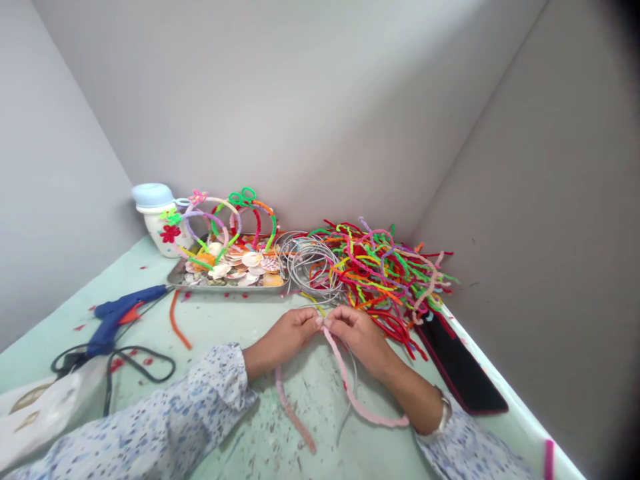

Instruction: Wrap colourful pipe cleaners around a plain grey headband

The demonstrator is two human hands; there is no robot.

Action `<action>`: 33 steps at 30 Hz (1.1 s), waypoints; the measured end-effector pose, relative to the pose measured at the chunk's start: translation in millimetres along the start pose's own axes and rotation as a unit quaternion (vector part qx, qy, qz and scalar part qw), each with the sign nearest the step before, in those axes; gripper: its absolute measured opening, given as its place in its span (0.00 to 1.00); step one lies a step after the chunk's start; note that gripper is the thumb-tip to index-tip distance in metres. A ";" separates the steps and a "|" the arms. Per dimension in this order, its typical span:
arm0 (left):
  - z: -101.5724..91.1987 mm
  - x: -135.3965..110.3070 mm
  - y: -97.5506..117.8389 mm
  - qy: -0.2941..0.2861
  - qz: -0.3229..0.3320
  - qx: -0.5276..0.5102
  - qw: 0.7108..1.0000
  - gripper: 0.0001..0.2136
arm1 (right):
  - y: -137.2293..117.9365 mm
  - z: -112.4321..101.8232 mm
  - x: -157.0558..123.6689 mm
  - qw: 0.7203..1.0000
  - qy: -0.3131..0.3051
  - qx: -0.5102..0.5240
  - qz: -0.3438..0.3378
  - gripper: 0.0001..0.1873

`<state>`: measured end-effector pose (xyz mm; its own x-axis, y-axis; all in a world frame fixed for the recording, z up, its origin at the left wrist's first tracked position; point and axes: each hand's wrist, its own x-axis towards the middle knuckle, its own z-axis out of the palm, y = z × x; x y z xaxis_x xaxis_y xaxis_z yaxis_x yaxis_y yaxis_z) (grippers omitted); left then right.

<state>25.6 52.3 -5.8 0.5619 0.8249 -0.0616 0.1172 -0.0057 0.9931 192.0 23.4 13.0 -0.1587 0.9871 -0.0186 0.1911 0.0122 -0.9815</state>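
Note:
My left hand [286,337] and my right hand [364,339] meet above the middle of the table, thumbs and fingertips pinched together. Between them runs a pale pink pipe cleaner [345,373], which hangs from the fingertips and curves right under my right wrist. A pink, darker-ended length [295,413] hangs below my left hand; whether it is the same piece is hidden. Beside the pink strand a thin grey wire [354,373] comes down from my fingers. The exact join at the fingertips is covered.
Behind my hands lie a coil of grey wire [313,270], a heap of coloured pipe cleaners [385,267] and a metal tray [230,289] of shells with wrapped hoops. At left are a blue glue gun [107,327] and a white jar [165,230]. A black phone-like slab [465,367] lies right.

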 end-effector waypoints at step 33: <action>-0.5 0.3 7.5 0.004 -0.044 -0.073 0.996 0.05 | 3.4 -1.4 -5.6 0.869 0.003 -0.426 -0.251 0.08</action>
<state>26.3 52.8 1.7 0.5476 0.8234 -0.1491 0.0446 0.1492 0.9878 194.9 18.1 10.0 -0.4251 0.8238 0.3750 0.7477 0.5531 -0.3675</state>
